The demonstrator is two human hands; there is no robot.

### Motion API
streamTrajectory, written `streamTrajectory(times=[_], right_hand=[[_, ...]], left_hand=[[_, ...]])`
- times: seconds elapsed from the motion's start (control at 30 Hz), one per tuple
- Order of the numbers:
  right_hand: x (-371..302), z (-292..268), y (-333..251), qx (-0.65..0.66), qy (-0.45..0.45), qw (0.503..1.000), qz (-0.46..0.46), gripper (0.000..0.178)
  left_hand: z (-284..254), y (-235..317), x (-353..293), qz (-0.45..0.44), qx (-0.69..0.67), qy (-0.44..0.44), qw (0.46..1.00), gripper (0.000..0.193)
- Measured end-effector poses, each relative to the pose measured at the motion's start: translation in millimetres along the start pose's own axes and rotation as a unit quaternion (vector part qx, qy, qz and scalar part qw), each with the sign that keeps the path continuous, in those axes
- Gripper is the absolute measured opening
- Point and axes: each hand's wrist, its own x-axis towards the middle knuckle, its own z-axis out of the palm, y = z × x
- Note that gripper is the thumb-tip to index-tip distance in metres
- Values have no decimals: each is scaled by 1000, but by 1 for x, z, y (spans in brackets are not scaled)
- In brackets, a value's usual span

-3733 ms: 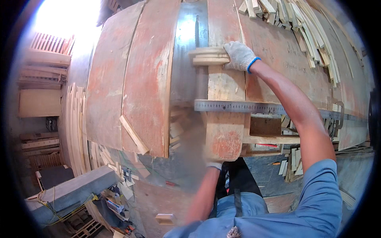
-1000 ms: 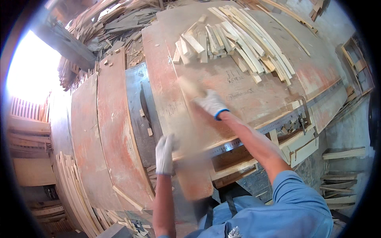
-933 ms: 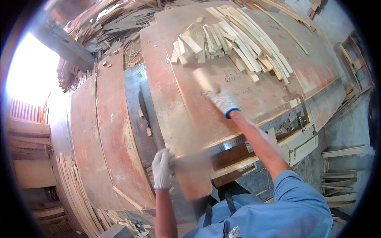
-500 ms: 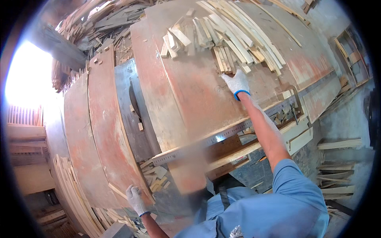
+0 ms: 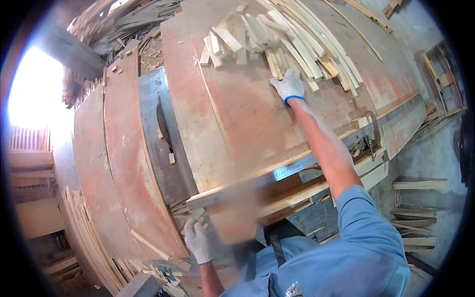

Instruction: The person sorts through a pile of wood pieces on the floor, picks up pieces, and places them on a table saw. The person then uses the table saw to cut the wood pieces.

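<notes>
My right hand (image 5: 289, 86), in a white knitted glove with a blue cuff, reaches out over the worn wooden table (image 5: 257, 116). Its thumb and fingers are apart and lie against the near ends of some short wooden strips (image 5: 272, 63); the fingertips partly cover them. Beyond it spreads a loose pile of short pale wood pieces (image 5: 225, 39), with long strips (image 5: 303, 43) to its right. My left hand (image 5: 198, 241), gloved too, hovers by the table's near edge with loosely bent fingers and nothing in them.
A circular saw blade (image 5: 163, 120) stands up through a dark metal plate (image 5: 174, 163) at left. A steel ruler (image 5: 297, 167) runs along the table's near edge, with a clamp (image 5: 370, 136) at its right end. Offcuts lie at the far left; long strips (image 5: 91, 242) stand at near left.
My right hand has moved farther forward and slightly left, against the short strips. My left hand has moved right and a little up along the near edge. The view has shifted slightly.
</notes>
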Motion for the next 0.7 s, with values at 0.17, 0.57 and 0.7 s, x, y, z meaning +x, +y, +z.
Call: streamTrajectory(times=[0.17, 0.57, 0.7], right_hand=[[21, -26, 3, 33, -62, 995, -64, 83], [47, -113, 270, 144, 391, 889, 188, 75], [90, -84, 319, 242, 367, 858, 265, 70]], left_hand=[[37, 49, -7, 22, -19, -70, 997, 31], [267, 237, 115, 486, 136, -214, 836, 59], [302, 233, 144, 541, 229, -195, 786, 64]])
